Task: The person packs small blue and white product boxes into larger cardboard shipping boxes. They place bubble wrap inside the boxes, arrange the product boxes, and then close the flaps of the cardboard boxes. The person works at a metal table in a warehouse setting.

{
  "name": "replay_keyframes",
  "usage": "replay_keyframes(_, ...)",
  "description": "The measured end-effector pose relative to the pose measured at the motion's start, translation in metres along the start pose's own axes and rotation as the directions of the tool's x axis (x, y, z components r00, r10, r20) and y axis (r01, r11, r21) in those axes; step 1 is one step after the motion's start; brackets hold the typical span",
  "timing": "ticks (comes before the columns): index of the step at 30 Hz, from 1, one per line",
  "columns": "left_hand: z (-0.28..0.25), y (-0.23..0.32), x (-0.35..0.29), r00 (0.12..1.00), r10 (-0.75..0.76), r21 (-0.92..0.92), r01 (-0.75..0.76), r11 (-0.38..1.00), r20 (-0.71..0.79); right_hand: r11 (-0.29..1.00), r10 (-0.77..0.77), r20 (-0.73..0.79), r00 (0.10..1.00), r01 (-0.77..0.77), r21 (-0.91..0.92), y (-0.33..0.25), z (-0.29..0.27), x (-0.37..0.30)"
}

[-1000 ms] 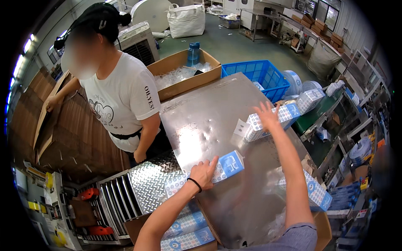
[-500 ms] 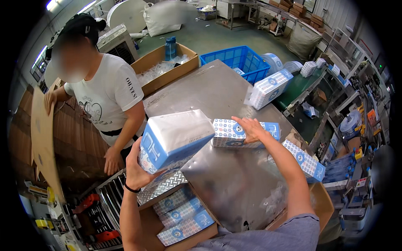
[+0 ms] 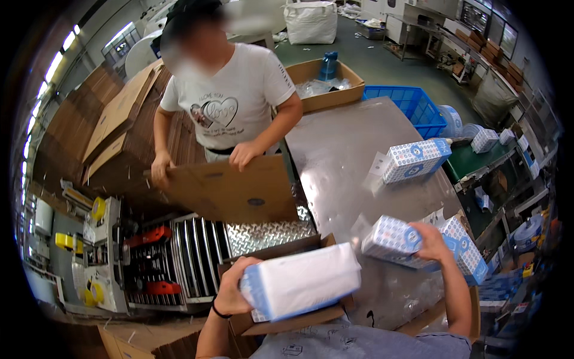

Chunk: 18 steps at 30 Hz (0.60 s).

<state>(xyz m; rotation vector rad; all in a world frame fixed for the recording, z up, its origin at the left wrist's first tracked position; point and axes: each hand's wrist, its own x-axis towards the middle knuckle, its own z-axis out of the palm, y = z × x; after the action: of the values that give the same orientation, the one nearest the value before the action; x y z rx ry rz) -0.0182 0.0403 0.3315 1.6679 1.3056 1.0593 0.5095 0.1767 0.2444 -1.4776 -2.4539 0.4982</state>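
Observation:
My left hand [image 3: 235, 287] grips the end of a white-and-blue tissue pack [image 3: 311, 280], tilted over an open cardboard carton [image 3: 293, 326] at the table's near edge. The pack hides most of the carton's inside. At the right, my right hand [image 3: 433, 242] has its fingers wrapped round the end of a patterned tissue pack [image 3: 390, 235] on the metal table [image 3: 335, 149]. Against that hand's far side leans another tissue pack [image 3: 466, 254]. Farther back a patterned pack [image 3: 417, 160] lies on the table, with clear film sticking out of its end.
Across from me a co-worker holds a flat cardboard sheet [image 3: 239, 188] over a tread-plate strip [image 3: 269, 238] and a roller conveyor [image 3: 200, 254]. A blue crate [image 3: 412, 99] and an open box [image 3: 353, 96] stand beyond the table. A green belt [image 3: 472, 160] runs at the right.
My left hand has brought its pack nearer, over the carton. The right hand has shifted its pack toward the table's right near edge. The co-worker has swung the cardboard sheet over the tread plate.

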Motion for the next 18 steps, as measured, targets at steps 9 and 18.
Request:
replay_keyframes(9,0.139,-0.194,-0.031,0.838,-0.406,0.747,-0.004,0.665,0.365,0.987,0.008,-0.397,0.918,0.058,0.153,-0.07,0.041,0.02)
replay_keyframes(18,0.062,-0.252,-0.103,0.853,-0.32,0.592,0.015,0.806,0.413,0.892,-0.451,0.292,0.844,0.415,0.181,-0.304,0.134,0.119)
